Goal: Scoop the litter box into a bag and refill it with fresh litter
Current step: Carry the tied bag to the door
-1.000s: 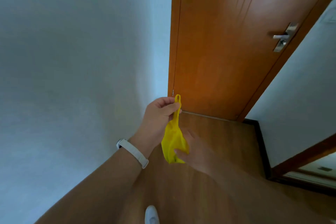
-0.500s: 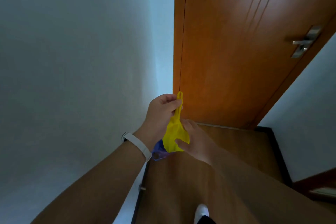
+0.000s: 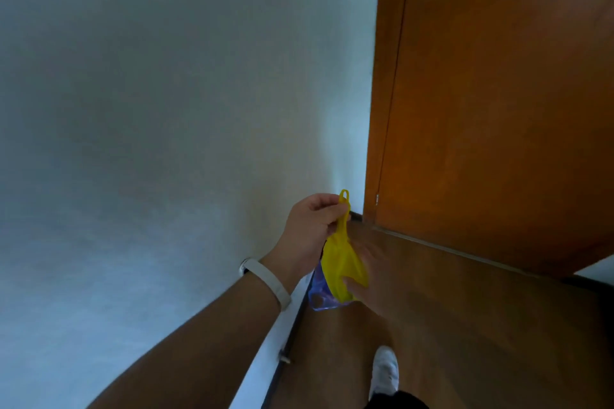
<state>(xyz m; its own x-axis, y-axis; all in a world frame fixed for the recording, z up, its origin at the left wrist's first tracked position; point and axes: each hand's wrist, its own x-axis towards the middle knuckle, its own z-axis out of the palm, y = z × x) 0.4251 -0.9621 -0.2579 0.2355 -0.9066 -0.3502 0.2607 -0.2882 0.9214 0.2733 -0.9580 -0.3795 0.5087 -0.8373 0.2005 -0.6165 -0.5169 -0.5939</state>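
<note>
A yellow plastic litter scoop [image 3: 344,261] hangs handle-up in front of me, above the wooden floor. My left hand [image 3: 309,229] pinches its thin handle near the loop at the top. My right hand [image 3: 372,279], blurred and dim, grips the lower bowl of the scoop from the right, thumb on its front. A translucent blue-purple bag [image 3: 320,292] shows just behind and below the scoop, partly hidden by it; which hand holds it I cannot tell. No litter box is in view.
A white wall [image 3: 166,143] fills the left side, with a dark baseboard [image 3: 289,345] along the floor. A brown wooden door [image 3: 498,109] stands ahead on the right. My white shoe [image 3: 383,372] is on the wooden floor [image 3: 481,325].
The view has swung left and down; the door handle has left the frame. Both hands keep hold of the scoop, and the blue bag has come into sight beneath it.
</note>
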